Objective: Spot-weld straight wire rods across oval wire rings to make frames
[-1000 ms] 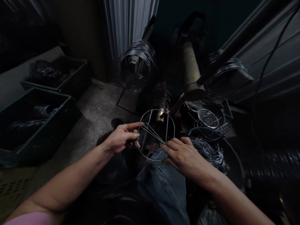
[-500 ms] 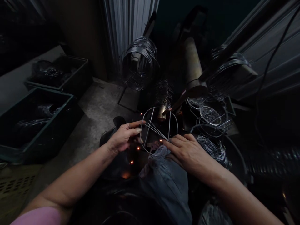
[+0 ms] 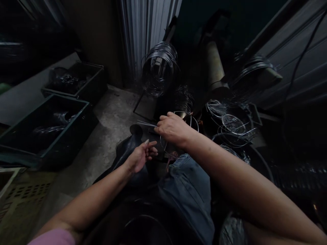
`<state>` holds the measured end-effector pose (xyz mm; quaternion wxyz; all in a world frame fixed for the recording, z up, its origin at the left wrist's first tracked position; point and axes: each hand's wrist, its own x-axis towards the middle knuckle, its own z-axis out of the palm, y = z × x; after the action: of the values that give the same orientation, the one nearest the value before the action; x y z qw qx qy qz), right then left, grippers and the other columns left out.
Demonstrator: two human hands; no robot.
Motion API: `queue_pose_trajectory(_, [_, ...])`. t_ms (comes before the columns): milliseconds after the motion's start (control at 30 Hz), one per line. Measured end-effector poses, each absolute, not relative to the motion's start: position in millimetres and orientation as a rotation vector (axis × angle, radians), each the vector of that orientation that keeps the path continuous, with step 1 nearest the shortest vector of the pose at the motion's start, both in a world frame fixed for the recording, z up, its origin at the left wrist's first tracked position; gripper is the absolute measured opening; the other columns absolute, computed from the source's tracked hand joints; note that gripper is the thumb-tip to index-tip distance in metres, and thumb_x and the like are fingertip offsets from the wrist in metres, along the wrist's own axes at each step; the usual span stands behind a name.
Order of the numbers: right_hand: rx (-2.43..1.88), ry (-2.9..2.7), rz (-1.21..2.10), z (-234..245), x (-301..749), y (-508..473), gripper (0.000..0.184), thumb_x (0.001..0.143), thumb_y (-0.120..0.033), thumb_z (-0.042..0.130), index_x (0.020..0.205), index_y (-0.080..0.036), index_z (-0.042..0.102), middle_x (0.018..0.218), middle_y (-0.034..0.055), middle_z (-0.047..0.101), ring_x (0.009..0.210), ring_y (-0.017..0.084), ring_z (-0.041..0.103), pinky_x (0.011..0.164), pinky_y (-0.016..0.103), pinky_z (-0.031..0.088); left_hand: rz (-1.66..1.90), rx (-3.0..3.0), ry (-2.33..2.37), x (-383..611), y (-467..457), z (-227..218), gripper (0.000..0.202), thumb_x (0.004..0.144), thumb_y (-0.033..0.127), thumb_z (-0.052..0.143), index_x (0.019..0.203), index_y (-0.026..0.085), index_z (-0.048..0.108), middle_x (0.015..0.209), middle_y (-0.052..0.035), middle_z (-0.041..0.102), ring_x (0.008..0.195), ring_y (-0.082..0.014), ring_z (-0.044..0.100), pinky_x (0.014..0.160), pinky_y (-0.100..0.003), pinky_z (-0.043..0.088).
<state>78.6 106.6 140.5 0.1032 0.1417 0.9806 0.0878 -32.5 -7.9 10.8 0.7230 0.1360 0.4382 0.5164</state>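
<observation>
A few thin straight wires [image 3: 146, 123] are pinched in the right hand [image 3: 172, 129], which is closed around them with the knuckles up. Their free ends are seen sticking out of the grip toward the person's left. A round wire ring [image 3: 197, 124] lies directly under that grip. One arc shows just past the wrist side of the hand and another curves out below the fingers. Whether the ring is also clamped by the hidden fingers cannot be told in this dim view.

The left hand [image 3: 140, 157] is held below the grip and a little nearer the body. It is slack and open, its fingers are loosely spread, and nothing is grasped in it. Its fingertips are pointed up toward the wire ends but are kept apart from them.

A knee in blue jeans [image 3: 189, 187] is seen just below the grip. Beyond the grip, a coil of wire [image 3: 158, 68] is hung in front of a corrugated metal wall [image 3: 150, 23]. To the right of the grip, a heap of wire frames [image 3: 233, 124] is piled. Well off to the left of it, two dark green crates [image 3: 51, 126] are set on the concrete floor [image 3: 107, 136].
</observation>
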Motion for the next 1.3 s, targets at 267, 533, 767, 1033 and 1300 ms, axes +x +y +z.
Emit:
queue_pose_trajectory(267, [1.06, 3.052, -0.441, 109, 143, 73, 0.016, 0.077, -0.013, 0.047, 0.083, -0.015, 0.062, 0.078, 0.0061, 0.06, 0.076, 0.017, 0.051, 0.067, 0.029, 0.034, 1.139, 0.423, 0.71, -41, -17, 20, 0.07, 0.068, 0.062, 0.052, 0.114, 0.01, 0.058, 0.105, -0.0153, 0.061, 0.1, -0.0249, 0.052, 0.079, -0.032, 0.039])
queue_pose_trajectory(533, [2.435, 1.728, -2.555, 35, 193, 48, 0.025, 0.062, -0.035, 0.067, 0.077, -0.015, 0.06, 0.051, -0.0061, 0.047, 0.042, 0.005, 0.034, 0.042, 0.019, 0.023, 1.08, 0.69, 1.235, -21, 5, 43, 0.041, 0.069, 0.023, 0.066, 0.109, 0.015, 0.062, 0.067, -0.0004, 0.064, 0.056, -0.009, 0.052, 0.059, -0.023, 0.042])
queue_pose_trajectory(767, [2.417, 1.878, -2.533, 42, 190, 63, 0.03, 0.058, -0.036, 0.075, 0.073, -0.014, 0.062, 0.05, -0.0052, 0.049, 0.04, 0.004, 0.034, 0.038, 0.018, 0.024, 1.025, 0.74, 1.211, -17, 26, 51, 0.038, 0.071, 0.024, 0.063, 0.108, 0.016, 0.063, 0.061, 0.0004, 0.06, 0.05, -0.0074, 0.049, 0.049, -0.019, 0.04])
queue_pose_trajectory(1033, [2.574, 1.812, -2.516, 66, 187, 75, 0.029, 0.053, -0.033, 0.078, 0.066, -0.014, 0.061, 0.042, -0.0071, 0.047, 0.035, 0.004, 0.035, 0.036, 0.018, 0.026, 1.057, 0.724, 1.184, -14, 46, 61, 0.039, 0.07, 0.025, 0.064, 0.108, 0.016, 0.063, 0.063, -0.0002, 0.06, 0.049, -0.0066, 0.049, 0.047, -0.018, 0.039])
queue_pose_trajectory(1300, [2.803, 1.884, -2.373, 71, 186, 78, 0.029, 0.051, -0.032, 0.079, 0.066, -0.014, 0.061, 0.045, -0.0046, 0.053, 0.039, 0.009, 0.047, 0.038, 0.021, 0.038, 1.046, 0.733, 1.166, -10, 58, 65, 0.041, 0.068, 0.025, 0.066, 0.107, 0.012, 0.062, 0.055, 0.0011, 0.054, 0.046, -0.0069, 0.046, 0.042, -0.018, 0.036])
